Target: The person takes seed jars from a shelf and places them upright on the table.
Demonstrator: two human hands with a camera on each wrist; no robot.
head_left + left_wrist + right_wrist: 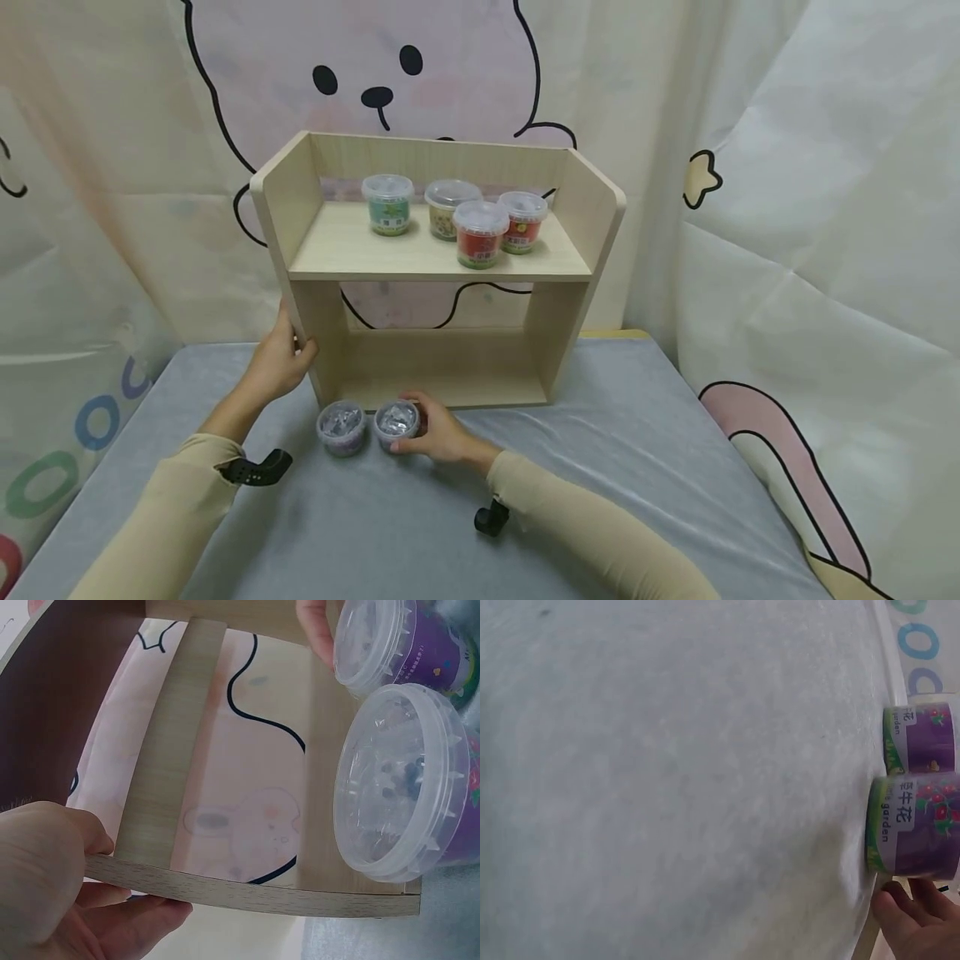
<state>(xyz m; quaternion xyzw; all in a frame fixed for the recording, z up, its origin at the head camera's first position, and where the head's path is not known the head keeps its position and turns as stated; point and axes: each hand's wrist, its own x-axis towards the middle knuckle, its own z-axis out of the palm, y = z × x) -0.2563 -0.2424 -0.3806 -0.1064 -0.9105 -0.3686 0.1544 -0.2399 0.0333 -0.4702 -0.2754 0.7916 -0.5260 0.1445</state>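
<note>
Grey-blue table [360, 525], wooden shelf [420, 265] at its far side, two hands.
The left hand [279, 360] curls its fingers round the shelf's left side; the right hand [444, 432] grips a purple tub [394, 422] by the shelf's near edge, just right of a matching tub [341, 427]. Four lidded tubs [481, 237] stand higher on the shelf.

Beige sleeves [592, 525], black wrist straps [257, 469].

Here's the left arm [161, 521], angling up from the lower left of the head view, its left hand [281, 358] gripping left of centre, thumb opposite fingers! And the right arm [600, 529] slants in from lower right, right hand [441, 429] pinching at lower middle, thumb nearest the bottom edge!
</note>
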